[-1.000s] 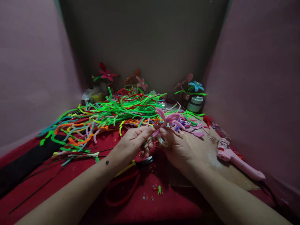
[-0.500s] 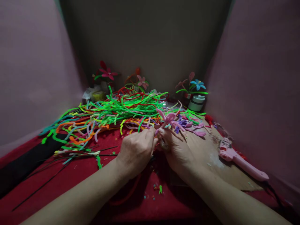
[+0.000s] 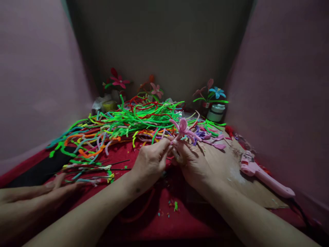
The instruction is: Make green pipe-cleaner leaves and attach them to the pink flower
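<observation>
You are holding the pink fuzzy flower (image 3: 183,126) in front of the green pile of fuzzy stems (image 3: 146,116), toward the pile's right end. Your left hand (image 3: 151,156) is closing thumb and fingers tightly at the flower's base, and your right hand (image 3: 192,157) is pinching the same base from the other side, so neither grip is standing open. You are probably gripping that low so the petals are spreading free above your fingers instead of being crushed. A small clear, roundish thing (image 3: 178,156) is showing in your right palm; I cannot tell what it is.

To the right of and nearer you than the pile, the pink glue gun (image 3: 262,176) is lying on the cardboard (image 3: 223,168), which is likely shielding the red-covered surface (image 3: 195,223) from glue. Nearer you than the pile's left side, thin dark stems with coloured tips (image 3: 105,167) are lying together, perhaps for easy picking, and another person's hand (image 3: 55,192) is resting beside them. Behind the pile's right end, a blue flower (image 3: 217,92) is standing raised, its petals probably being spared there.
</observation>
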A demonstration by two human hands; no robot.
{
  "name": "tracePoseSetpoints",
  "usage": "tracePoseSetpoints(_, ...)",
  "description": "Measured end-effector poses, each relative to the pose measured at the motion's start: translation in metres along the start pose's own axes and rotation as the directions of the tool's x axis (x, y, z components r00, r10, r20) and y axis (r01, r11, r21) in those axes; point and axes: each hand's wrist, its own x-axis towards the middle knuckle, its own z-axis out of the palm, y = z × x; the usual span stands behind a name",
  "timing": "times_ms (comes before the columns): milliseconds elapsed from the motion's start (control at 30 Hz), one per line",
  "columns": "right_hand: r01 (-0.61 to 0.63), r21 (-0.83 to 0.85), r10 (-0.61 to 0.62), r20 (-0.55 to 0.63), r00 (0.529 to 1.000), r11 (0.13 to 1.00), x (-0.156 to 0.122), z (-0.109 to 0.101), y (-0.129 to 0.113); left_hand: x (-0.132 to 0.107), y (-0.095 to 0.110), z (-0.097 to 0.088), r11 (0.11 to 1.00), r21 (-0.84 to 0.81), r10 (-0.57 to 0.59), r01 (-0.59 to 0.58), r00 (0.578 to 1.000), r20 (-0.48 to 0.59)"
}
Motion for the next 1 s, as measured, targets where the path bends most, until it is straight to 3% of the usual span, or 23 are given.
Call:
tracePoseSetpoints(67,-0.021,-0.007,0.021,0.041,0.999,1.000,0.000,0.001,-0.004,0.003,0.005,-0.003,0.975,-0.192,-0.106,0.114,0.993,0.049)
tracePoseSetpoints(167,-0.062,-0.009,0.063,0.075,0.995,0.998,0.000,0.003,-0.011,0.006,0.010,-0.007,0.861,-0.432,-0.228,0.268,0.963,0.142)
tracePoseSetpoints(267,-0.057,-0.009,0.058,0.070,0.996,0.998,0.001,0.002,-0.013,0.008,0.013,-0.011,0.671,-0.591,-0.352,0.448,0.894,0.278)
tracePoseSetpoints(367,-0.041,0.012,0.040,0.090,0.995,0.999,0.003,0.000,-0.010,0.008,0.013,-0.012,0.459,-0.679,-0.403,0.573,0.815,0.415)
tracePoseSetpoints(500,-0.053,0.029,0.049,0.131,0.990,0.998,0.005,-0.001,-0.006,0.006,0.012,-0.014,0.208,-0.754,-0.361,0.623,0.765,0.533)
tracePoseSetpoints(633,-0.113,0.048,0.102,0.188,0.977,0.992,0.005,0.000,-0.006,0.005,0.010,-0.014,0.021,-0.796,-0.225,0.605,0.778,0.586)
tracePoseSetpoints(800,-0.086,0.060,0.076,0.150,0.986,0.994,0.002,0.000,-0.007,0.004,0.009,-0.013,-0.056,-0.808,-0.113,0.587,0.800,0.589)
tracePoseSetpoints(1000,-0.032,0.077,0.017,0.194,0.981,0.997,-0.001,0.002,-0.011,0.003,0.007,-0.012,-0.142,-0.790,-0.044,0.596,0.794,0.607)
